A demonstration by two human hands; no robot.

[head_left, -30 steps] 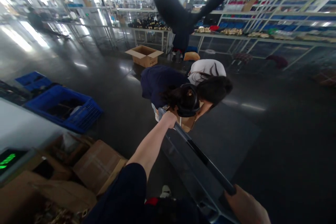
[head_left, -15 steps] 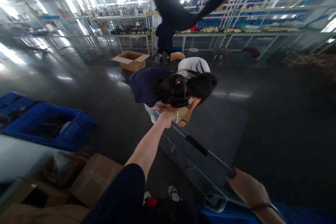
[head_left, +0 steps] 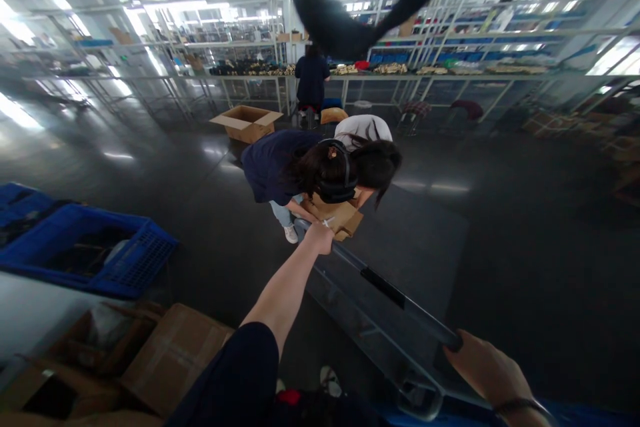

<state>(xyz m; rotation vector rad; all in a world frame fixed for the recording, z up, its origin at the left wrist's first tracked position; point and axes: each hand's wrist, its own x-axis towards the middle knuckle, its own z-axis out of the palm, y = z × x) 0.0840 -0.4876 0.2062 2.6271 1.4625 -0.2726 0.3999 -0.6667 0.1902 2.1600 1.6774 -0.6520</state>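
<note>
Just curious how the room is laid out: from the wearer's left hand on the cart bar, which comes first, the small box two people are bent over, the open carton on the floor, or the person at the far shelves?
1. Small box, right beside the left hand.
2. Open carton, farther back, to the left.
3. Person at the shelves, farthest, straight ahead.

Dark floor (head_left: pixel 525 227), open carton (head_left: pixel 246 123), blue crate (head_left: pixel 100 253)
</note>
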